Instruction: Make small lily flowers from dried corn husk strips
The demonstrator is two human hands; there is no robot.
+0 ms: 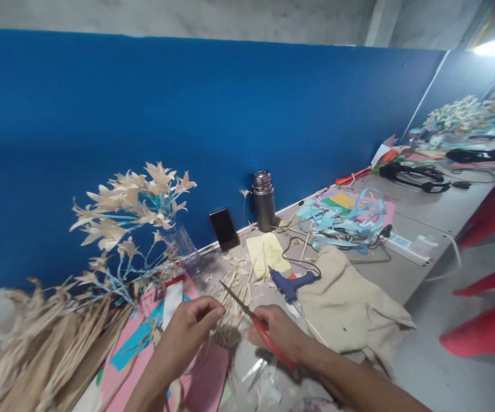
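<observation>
My right hand (275, 332) is closed around red-handled scissors (268, 339), whose dark blades point up and to the left. To their left, my left hand (193, 326) has its fingers curled and pressed together; whatever they pinch is too small to make out. Beneath and beyond both hands lie thin straw-coloured scraps (236, 286). A blue glue gun (290, 284) rests beyond my right hand, beside a yellow paper (268, 253). Pink sheets (206, 377) lie under my left hand.
Pale flowers on blue stems (121, 209) and dried husks (54, 349) are at left. A phone (224, 230) and a flask (264, 200) stand by the blue wall. Beige cloth (345, 309), blue ribbon (345, 220) and a power strip (406, 249) lie right; red chairs (487, 315) stand beyond the edge.
</observation>
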